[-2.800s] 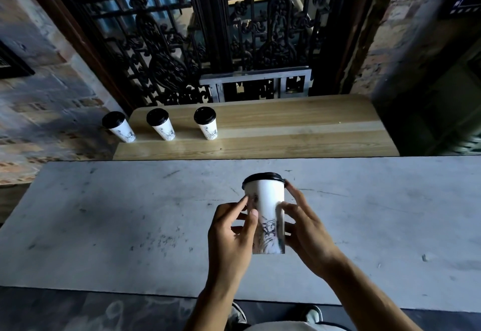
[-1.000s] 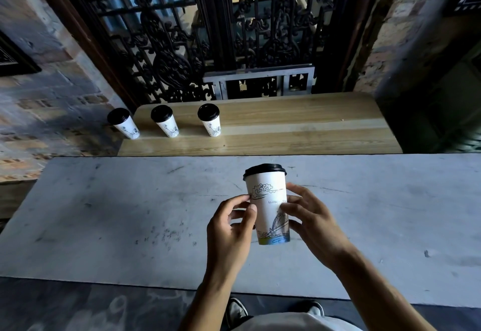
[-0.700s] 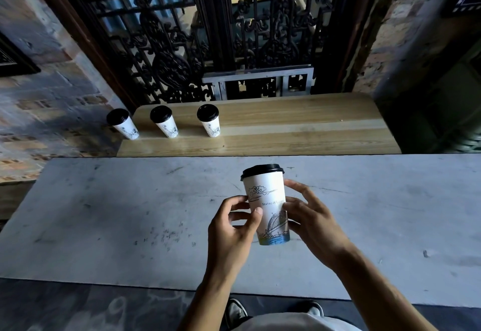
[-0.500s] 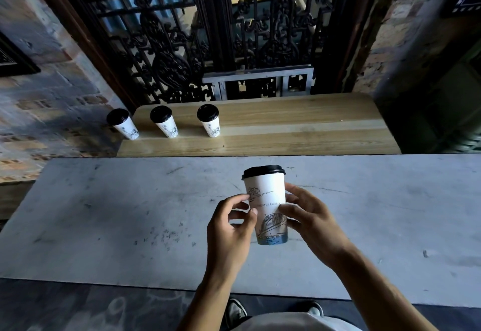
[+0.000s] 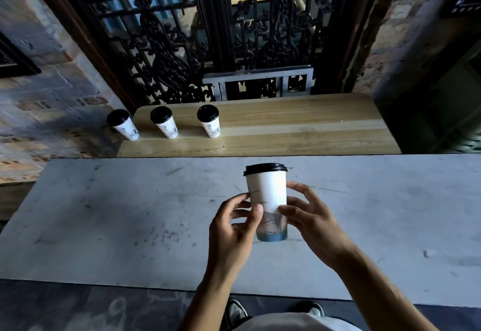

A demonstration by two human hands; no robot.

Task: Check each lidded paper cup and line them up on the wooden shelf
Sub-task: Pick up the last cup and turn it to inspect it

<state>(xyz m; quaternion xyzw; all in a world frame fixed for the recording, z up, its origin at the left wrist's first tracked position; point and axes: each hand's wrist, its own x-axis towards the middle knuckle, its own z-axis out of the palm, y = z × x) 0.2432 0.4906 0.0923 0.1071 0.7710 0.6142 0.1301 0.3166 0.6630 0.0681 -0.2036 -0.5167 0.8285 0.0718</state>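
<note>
A white paper cup with a black lid is held upright above the grey table, in front of the person. The cup is gripped from both sides at its lower half: the left hand is curled round its left side, with the thumb laid on the near face, and the right hand is curled round its right side, with the fingers wrapped behind. A mostly blank face of the cup is presented to the camera; a faint drawing and a blue band are visible near its base. Beyond the table, three further lidded cups are set in a row on the left end of the wooden shelf: the left cup at the shelf's left edge, the middle cup beside it, and the right cup a little farther along. The three are spaced apart and do not touch. An ornate black metal grille is seen behind the shelf.
</note>
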